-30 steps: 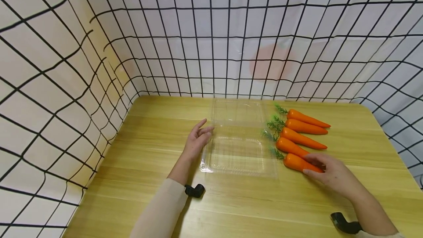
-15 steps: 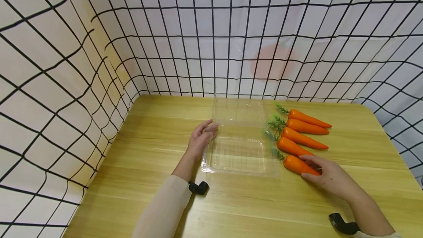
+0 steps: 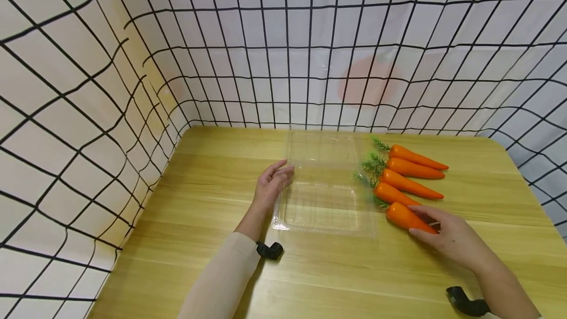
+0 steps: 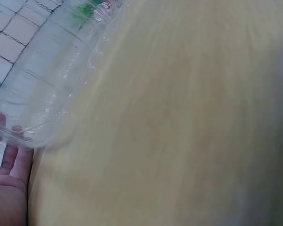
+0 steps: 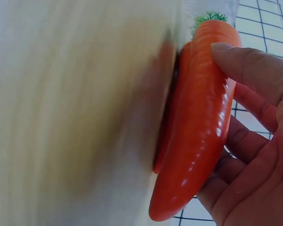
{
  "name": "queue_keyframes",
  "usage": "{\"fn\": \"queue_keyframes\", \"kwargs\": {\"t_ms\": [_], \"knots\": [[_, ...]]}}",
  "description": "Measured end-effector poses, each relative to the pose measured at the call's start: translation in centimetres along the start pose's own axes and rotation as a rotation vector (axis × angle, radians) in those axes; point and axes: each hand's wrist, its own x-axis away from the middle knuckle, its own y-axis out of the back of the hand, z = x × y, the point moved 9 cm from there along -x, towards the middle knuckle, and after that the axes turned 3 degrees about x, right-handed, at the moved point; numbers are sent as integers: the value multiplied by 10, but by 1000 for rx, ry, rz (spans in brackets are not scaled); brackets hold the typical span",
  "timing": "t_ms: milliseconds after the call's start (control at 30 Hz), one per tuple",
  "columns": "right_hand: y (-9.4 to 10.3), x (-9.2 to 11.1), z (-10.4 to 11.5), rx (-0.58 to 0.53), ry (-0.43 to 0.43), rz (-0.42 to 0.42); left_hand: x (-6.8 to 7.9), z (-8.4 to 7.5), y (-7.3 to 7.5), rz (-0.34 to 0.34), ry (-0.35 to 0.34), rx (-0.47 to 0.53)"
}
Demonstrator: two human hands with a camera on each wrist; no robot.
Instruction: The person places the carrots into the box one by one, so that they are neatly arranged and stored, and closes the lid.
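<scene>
My right hand (image 3: 454, 239) grips the nearest orange carrot (image 3: 403, 216) by its body. In the right wrist view the thumb presses this carrot (image 5: 198, 108) from one side, with the fingers behind it; part of another carrot (image 5: 173, 117) shows beyond. Several other carrots (image 3: 412, 184) with green leafy tops lie in a row behind, tips to the right. At the middle of the table lies a clear plastic clamshell box (image 3: 319, 208), lid opened back. My left hand (image 3: 269, 186) rests at its left edge. In the left wrist view, extended fingers (image 4: 21, 165) meet the box's clear rim (image 4: 40, 141).
A wooden table (image 3: 212, 176) lies under everything. Black wire mesh (image 3: 274, 53) stands along its back and sides, with pale patterned sheeting behind it. Small black wrist devices (image 3: 270, 251) sit at both forearms.
The left hand has moved slightly right, up to the box's edge. The right hand has shifted the nearest carrot a little, and its leafy top now sits closer to the neighbouring carrot.
</scene>
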Motion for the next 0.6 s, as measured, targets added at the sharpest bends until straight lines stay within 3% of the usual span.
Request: {"fn": "queue_keyframes", "kwargs": {"t_ms": [600], "knots": [[36, 9, 2, 28, -20, -137, -1, 1, 3, -7, -13, 6]]}}
